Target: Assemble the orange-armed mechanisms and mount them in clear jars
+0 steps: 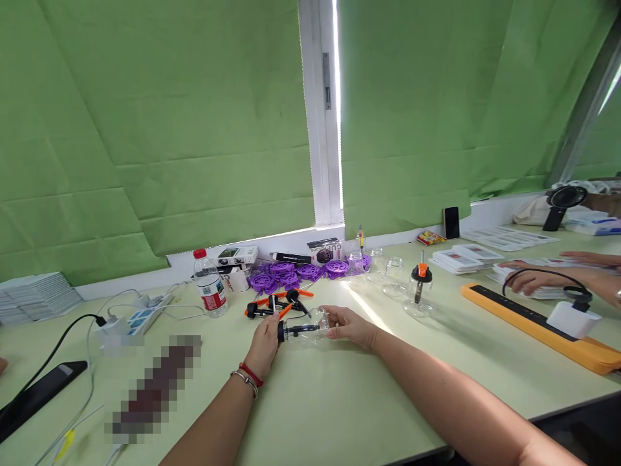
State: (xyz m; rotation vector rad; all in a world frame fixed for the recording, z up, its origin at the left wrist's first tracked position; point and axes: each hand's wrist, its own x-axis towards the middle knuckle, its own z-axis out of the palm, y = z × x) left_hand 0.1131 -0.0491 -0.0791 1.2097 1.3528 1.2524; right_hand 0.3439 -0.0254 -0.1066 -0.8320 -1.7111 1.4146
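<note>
head view: the left hand gripped the black end of one glass jar; the right hand, fingers half curled, held its clear end, sideways over the table. one box read "holder".

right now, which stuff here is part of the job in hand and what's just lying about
Looks part of the job:
- clear vessel with a black fitting, in both hands
- loose black-and-orange parts
- upright vessel with a black-and-orange top
- clear vessels beside it

Apparently just lying about:
- red-capped bottle
- fan
- orange power strip
- purple pieces, probably
</note>
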